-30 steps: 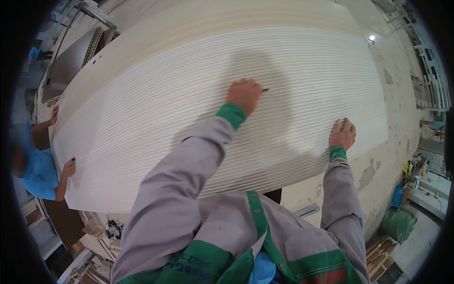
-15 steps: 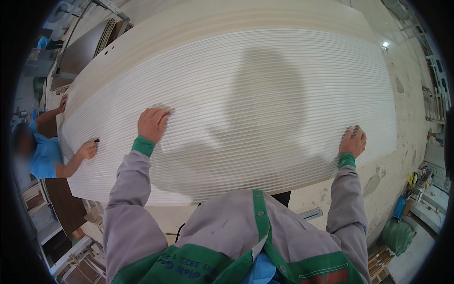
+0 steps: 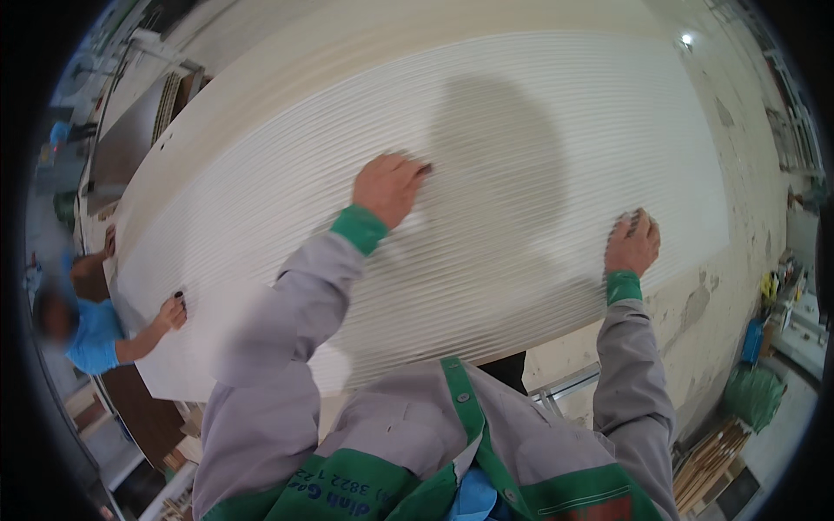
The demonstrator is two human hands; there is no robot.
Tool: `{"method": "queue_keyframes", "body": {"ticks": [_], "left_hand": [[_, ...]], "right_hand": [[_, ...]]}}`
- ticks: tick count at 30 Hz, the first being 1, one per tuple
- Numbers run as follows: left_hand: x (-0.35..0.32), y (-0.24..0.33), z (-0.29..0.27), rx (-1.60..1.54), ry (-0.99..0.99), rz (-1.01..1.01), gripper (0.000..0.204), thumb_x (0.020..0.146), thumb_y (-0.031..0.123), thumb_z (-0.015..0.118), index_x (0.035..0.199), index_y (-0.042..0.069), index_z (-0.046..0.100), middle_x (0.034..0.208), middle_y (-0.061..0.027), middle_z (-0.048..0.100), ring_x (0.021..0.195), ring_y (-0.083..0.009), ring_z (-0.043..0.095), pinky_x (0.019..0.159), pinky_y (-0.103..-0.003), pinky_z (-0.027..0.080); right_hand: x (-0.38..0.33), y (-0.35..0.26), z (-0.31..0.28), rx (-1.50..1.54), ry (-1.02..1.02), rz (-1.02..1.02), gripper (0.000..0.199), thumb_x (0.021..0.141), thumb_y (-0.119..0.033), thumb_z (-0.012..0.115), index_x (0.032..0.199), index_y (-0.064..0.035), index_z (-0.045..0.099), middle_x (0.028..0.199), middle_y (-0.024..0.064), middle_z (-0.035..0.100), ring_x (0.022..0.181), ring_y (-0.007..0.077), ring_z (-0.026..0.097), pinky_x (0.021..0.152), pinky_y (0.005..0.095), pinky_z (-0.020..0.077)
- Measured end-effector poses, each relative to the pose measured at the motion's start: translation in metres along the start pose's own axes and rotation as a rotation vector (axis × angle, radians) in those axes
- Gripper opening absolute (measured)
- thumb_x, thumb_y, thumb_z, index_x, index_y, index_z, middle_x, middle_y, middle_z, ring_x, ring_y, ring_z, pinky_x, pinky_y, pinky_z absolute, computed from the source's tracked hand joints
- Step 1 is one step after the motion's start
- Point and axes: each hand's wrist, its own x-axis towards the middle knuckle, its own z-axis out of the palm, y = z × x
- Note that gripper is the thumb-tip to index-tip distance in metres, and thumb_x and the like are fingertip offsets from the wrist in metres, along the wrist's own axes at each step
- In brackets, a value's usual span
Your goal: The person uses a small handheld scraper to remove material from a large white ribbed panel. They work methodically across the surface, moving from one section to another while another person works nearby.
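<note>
A large white panel (image 3: pixel 330 156) with many narrow parallel grooves spreads out in front of me. My left hand (image 3: pixel 388 188) is closed, pressing on the grooves left of the panel's middle. Between its fingertips shows the edge of a small dark piece (image 3: pixel 426 168), mostly covered by the fingers. Toward the panel's right side, my right hand (image 3: pixel 633 243) rests with bent fingers on the ridges. Dark patches show between those fingers, and whether they hold something is hidden.
At the panel's left end a person in blue (image 3: pixel 95 334) leans over it, a small dark thing in one hand (image 3: pixel 173 312). Brown boards (image 3: pixel 130 148) stand at the far left. A green bundle (image 3: pixel 754 397) and wood strips (image 3: pixel 714 464) lie at the lower right.
My left hand has slid right and away from me along the grooves. The whole view has tilted a little. My right hand stays near the panel's right side.
</note>
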Motion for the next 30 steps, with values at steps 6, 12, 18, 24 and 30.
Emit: {"method": "queue_keyframes", "body": {"ticks": [6,12,18,24,30], "left_hand": [[0.164,0.129,0.124,-0.047,-0.041,0.067,0.021,0.097,0.029,0.062,0.098,0.011,0.073,0.097,-0.0095,0.070,0.095,-0.0292,0.066,0.083,-0.044,0.054],[0.262,0.213,0.190,-0.037,-0.064,0.059,0.024,0.100,0.028,0.056,0.099,0.011,0.073,0.100,-0.0094,0.071,0.098,-0.0298,0.067,0.085,-0.046,0.054],[0.191,0.144,0.153,0.006,-0.058,0.102,0.021,0.098,0.029,0.060,0.101,0.013,0.073,0.096,-0.0066,0.070,0.092,-0.0291,0.067,0.081,-0.045,0.055],[-0.038,-0.033,-0.012,0.122,0.017,0.057,0.014,0.087,0.010,0.071,0.100,0.007,0.073,0.094,-0.0131,0.071,0.084,-0.0332,0.065,0.078,-0.043,0.053],[-0.177,-0.118,-0.143,0.292,-0.094,-0.239,0.014,0.087,0.008,0.070,0.100,0.005,0.071,0.099,-0.0117,0.069,0.094,-0.0318,0.063,0.083,-0.044,0.051]], "right_hand": [[0.003,0.003,0.003,0.025,0.057,-0.034,0.048,0.098,-0.036,0.057,0.137,-0.0064,0.059,0.140,0.0193,0.053,0.135,0.0359,0.044,0.115,0.0505,0.0306],[0.004,0.003,-0.003,0.118,0.019,0.010,0.049,0.096,-0.036,0.060,0.135,-0.0067,0.060,0.137,0.0181,0.053,0.134,0.0346,0.044,0.117,0.0488,0.0277],[0.003,0.002,-0.008,0.166,0.038,0.022,0.049,0.096,-0.036,0.060,0.134,-0.0061,0.061,0.137,0.0178,0.054,0.136,0.0341,0.043,0.116,0.0483,0.0276],[0.001,0.001,-0.009,0.169,0.039,0.014,0.049,0.097,-0.037,0.059,0.135,-0.0060,0.060,0.139,0.0182,0.053,0.137,0.0348,0.042,0.118,0.0488,0.0266],[0.002,-0.008,-0.011,0.097,-0.026,0.057,0.050,0.099,-0.037,0.056,0.138,-0.0062,0.057,0.144,0.0189,0.050,0.140,0.0355,0.039,0.119,0.0492,0.0249]]}}
